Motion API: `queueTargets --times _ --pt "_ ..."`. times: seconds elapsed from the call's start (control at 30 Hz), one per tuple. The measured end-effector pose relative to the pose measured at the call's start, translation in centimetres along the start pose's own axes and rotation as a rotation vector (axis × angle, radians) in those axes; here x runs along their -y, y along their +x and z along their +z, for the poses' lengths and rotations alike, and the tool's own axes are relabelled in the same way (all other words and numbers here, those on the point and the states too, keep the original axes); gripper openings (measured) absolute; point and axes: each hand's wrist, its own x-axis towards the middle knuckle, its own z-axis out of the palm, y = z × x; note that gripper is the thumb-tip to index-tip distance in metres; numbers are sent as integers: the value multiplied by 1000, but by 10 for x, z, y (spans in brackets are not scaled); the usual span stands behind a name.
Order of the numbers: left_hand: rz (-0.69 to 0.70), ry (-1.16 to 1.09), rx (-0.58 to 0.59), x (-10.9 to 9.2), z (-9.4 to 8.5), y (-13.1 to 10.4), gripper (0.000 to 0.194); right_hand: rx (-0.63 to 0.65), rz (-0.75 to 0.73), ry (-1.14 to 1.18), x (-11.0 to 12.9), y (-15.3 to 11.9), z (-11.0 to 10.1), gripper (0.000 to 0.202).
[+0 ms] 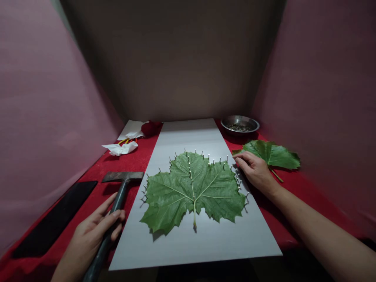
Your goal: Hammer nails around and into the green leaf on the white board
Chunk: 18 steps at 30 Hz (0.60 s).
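My left hand [96,227] is closed round the dark handle of a hammer [122,177], left of a white board [229,243]. On the board lies a large green lobed leaf [167,196], its stem toward me. Several nails [189,170] stand upright along its upper and side edges and down its central vein; some on the right side lean. My right hand [255,170] is at the board's right edge, close to the nails, its fingers bent together. Whether anything small sits between those fingertips cannot be made out.
A metal bowl [239,124] of nails stands at the back right, with a second leaf [273,154] before it. Crumpled white tissue [122,148], a dark red ball-like thing [149,128] and a long black flat piece [55,217] lie left on the red cloth [141,156].
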Motion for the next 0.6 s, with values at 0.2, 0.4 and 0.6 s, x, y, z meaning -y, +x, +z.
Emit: queueTargets --times 0.2,0.4,0.6 --pt "14 12 15 3 -2 3 93 11 -161 44 9 -4 -4 20" --pt "6 -6 27 4 -5 5 96 115 -291 -9 8 -5 -3 19" --pt "-3 -13 32 2 -2 4 97 138 -346 -50 9 -5 -5 19"
